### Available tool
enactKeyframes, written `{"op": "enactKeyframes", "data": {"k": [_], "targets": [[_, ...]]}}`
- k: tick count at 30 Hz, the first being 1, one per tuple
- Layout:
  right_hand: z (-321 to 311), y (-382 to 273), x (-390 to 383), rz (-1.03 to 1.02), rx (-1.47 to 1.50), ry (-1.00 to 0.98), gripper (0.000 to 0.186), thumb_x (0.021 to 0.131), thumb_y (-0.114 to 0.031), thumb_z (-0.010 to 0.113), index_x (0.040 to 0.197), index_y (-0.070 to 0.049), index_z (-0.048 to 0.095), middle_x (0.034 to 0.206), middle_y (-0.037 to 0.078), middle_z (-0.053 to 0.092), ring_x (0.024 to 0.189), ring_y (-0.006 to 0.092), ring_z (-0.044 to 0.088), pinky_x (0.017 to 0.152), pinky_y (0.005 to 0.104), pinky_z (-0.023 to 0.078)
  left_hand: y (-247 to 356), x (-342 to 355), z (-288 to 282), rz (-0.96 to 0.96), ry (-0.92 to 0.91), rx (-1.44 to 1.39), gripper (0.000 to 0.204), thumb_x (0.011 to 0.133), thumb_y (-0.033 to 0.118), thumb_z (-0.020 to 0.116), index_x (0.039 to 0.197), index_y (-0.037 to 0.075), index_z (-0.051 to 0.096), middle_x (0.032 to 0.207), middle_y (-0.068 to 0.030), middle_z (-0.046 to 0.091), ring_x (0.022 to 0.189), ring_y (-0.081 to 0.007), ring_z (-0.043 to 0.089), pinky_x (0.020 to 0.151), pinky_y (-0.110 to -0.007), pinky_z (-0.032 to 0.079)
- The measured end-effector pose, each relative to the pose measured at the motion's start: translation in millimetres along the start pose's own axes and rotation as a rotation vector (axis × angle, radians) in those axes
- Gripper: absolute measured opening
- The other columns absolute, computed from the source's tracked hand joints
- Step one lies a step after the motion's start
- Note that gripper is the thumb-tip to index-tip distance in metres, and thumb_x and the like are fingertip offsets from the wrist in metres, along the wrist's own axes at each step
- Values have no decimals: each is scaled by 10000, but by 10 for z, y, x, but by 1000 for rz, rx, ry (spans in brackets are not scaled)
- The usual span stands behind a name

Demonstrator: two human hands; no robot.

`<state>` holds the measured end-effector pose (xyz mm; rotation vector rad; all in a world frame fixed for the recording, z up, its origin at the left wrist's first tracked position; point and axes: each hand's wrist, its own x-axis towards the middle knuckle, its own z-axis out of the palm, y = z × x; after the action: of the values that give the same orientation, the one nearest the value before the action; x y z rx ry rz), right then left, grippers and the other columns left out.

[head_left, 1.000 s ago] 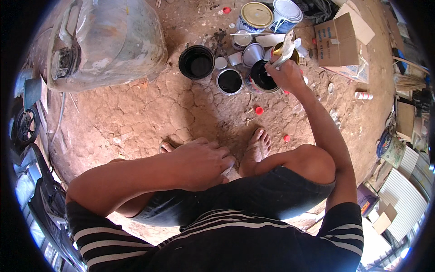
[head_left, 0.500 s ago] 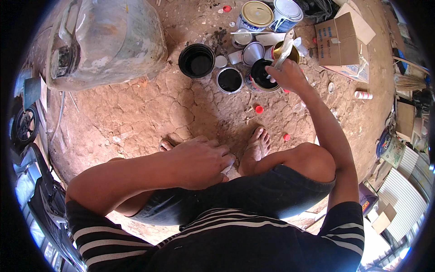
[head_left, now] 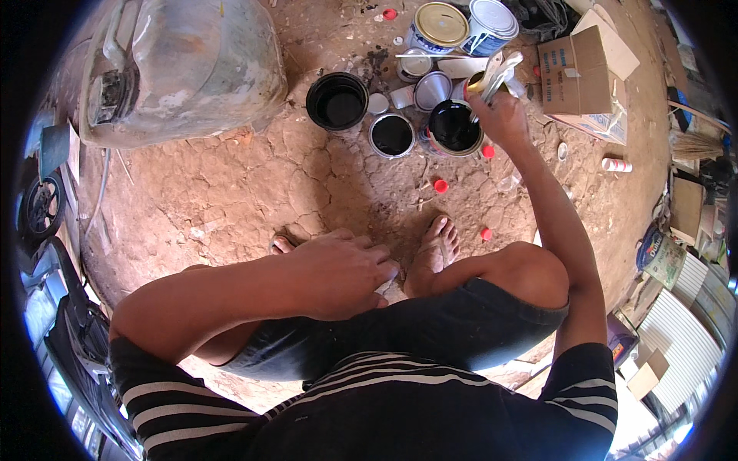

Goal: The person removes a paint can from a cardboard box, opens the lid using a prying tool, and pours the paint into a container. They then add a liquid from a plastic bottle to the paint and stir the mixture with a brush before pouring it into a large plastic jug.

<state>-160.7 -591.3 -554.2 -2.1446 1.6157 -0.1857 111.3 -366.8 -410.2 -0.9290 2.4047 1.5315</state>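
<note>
My right hand (head_left: 503,119) is closed round a pale-handled paintbrush (head_left: 501,71) over an open can of black paint (head_left: 455,127). The brush's upper end sticks up past my fist, its lower end slants toward the paint, and its bristles cannot be made out. Just left of that can stands a smaller open can of black paint (head_left: 391,136). Farther left is a black bucket (head_left: 337,101) with dark contents. My left hand (head_left: 346,273) lies low between my knees, its fingers curled; what they hold, if anything, is hidden.
Behind the cans stand a gold-lidded can (head_left: 441,24), a white-lidded can (head_left: 493,19) and a silver lid (head_left: 432,91). A cardboard box (head_left: 573,73) is at right, a large cloudy jerrycan (head_left: 192,69) at left. Red caps (head_left: 440,186) and a small white-and-red tube (head_left: 616,165) lie on cracked earth.
My right hand has shifted slightly right, toward the can's right rim. The brush has tilted with it, and more black paint shows. My left hand stays in place.
</note>
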Motion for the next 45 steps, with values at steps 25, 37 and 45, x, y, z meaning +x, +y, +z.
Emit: {"op": "enactKeyframes", "data": {"k": [25,37,45], "targets": [[55,54,-140,59,184,57,471,906,-412,693,807,48,713,731,262,695,751,397,727,707,459,560,19,28,-35,8,-18,9,431,957,362,644,1193,3,620,1153,-185,653,1148,-362,621,1003,-489,464],[82,123,-180,51,-99,6,428,892,-406,702,826,16,729,774,259,704,787,439,714,773,492,562,25,24,-3,26,20,21,412,953,358,653,1173,11,626,1135,-179,660,1123,-357,628,986,-489,469],[-28,-124,-196,9,-35,-22,418,908,-387,702,820,20,721,766,255,696,754,424,703,711,483,557,30,-6,16,14,15,25,409,953,363,652,1162,12,631,1138,-176,661,1134,-354,626,996,-486,464]]}}
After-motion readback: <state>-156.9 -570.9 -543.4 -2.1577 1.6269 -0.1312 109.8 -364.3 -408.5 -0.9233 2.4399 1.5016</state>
